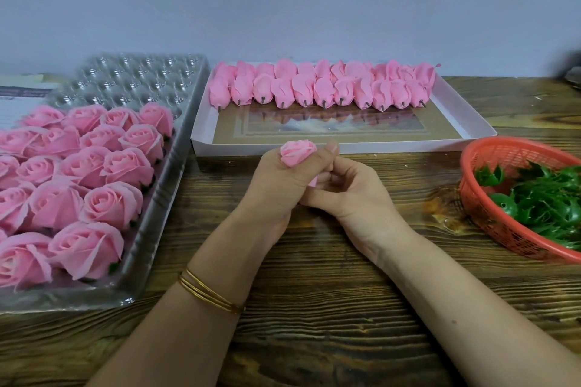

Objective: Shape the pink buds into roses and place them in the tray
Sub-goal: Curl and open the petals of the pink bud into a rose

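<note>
**Q:** What does the grip enclose?

**A:** The left hand (276,185) is wrapped around a pink bud (297,152), with thumb and curled fingers about its lower half. The furled head stands clear above the fist, tipped away from the person. The right hand (349,195) meets it from the right, its fingers curled in at the bud's base, where a sliver of pink shows between the two hands. Both hands are thus clamped on the one bud. Whether either hand rests on the wooden table (314,317) cannot be told.

**Q:** How do the other things lie, reckoned from the grip?

**A:** Left of the grip lies the clear plastic tray (163,207). Its near rows carry finished roses (94,166) with opened petals, packed touching one another. Its far rows show moulded cells. Just beyond the grip lies a shallow white box (465,122). A double row of unshaped buds (320,85) lies along its far wall, their dark stubs pointing toward the person. Right of the grip and well apart from it, a red basket (471,166) holds green calyxes (550,201). The frame edge cuts the basket.

**Q:** What marks the arms?

**A:** Thin gold bangles (207,292) circle the left wrist, nearer the person than the grip.
</note>
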Demonstrator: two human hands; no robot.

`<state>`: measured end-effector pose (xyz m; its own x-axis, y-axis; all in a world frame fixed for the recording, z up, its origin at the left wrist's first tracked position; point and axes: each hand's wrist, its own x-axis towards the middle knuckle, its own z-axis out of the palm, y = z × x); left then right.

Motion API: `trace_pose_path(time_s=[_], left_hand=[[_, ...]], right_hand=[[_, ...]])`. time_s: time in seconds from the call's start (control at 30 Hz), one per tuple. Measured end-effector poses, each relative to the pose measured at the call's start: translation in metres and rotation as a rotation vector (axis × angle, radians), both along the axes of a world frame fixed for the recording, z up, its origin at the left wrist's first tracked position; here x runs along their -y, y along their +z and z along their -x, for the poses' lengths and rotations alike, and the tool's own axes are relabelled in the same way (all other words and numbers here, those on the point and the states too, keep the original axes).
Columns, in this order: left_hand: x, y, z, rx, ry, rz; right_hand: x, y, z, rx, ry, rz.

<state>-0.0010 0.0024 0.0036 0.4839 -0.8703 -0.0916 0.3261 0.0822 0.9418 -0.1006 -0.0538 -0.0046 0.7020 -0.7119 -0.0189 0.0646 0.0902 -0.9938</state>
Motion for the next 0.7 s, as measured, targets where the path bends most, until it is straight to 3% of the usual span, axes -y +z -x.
trace_pose_path(time_s=[0.33, 0.47, 0.6, 0.7], left_hand=[[-0.002, 0.000, -0.005, 0.078, -0.084, -0.018], [-0.002, -0.002, 0.002, 0.192, 0.039, 0.000], [0.001, -0.008, 0.000, 0.539, 0.309, -0.039], [0.002, -0.010, 0.000, 0.584, 0.332, -0.030]], right_hand=[[0.001, 0.006, 0.002, 0.013, 0.092, -0.157], [0.004, 0.011, 0.003, 0.080, 0.140, -0.287], [0.010, 0.013, 0.003, 0.109, -0.041, -0.404], [0.011, 0.016, 0.002, 0.109, -0.083, -0.406]])
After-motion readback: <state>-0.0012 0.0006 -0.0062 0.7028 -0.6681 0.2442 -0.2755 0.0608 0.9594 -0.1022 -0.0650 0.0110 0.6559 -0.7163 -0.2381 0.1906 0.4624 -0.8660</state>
